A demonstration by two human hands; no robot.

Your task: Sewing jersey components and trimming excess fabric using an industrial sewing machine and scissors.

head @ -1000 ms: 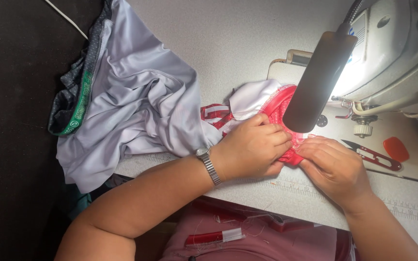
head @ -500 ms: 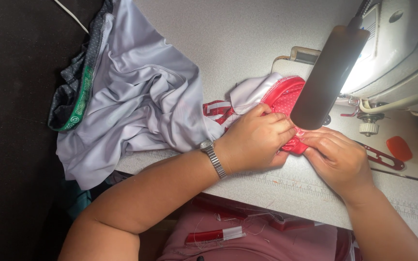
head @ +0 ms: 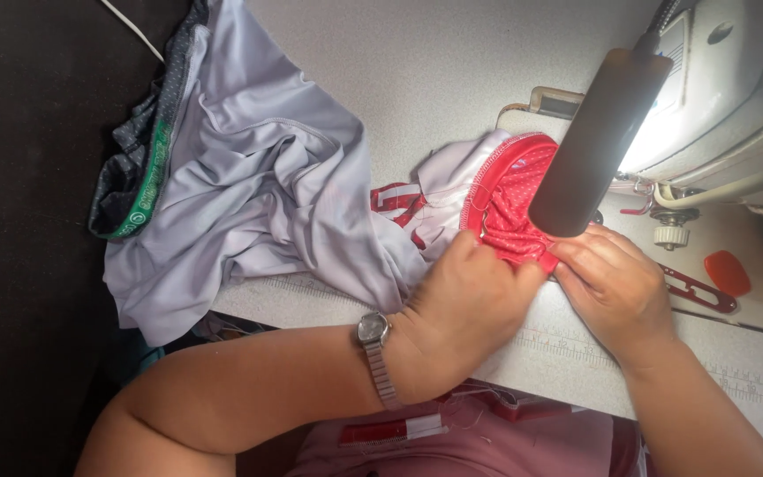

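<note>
1. Red mesh fabric (head: 514, 208) with a white hem lies on the table (head: 417, 71), just in front of the sewing machine (head: 726, 97).
2. Left hand (head: 465, 305) presses the fabric's near edge, fingers curled and pinching it.
3. Right hand (head: 615, 287), beside the machine's black lamp (head: 598, 141), grips the same edge with bent fingertips.
4. Grey garment (head: 249, 203) lies heaped well left of the machine.

Both hands (head: 479, 296) (head: 615, 287) on red mesh fabric (head: 514, 199) beside sewing machine (head: 717, 97).
</note>
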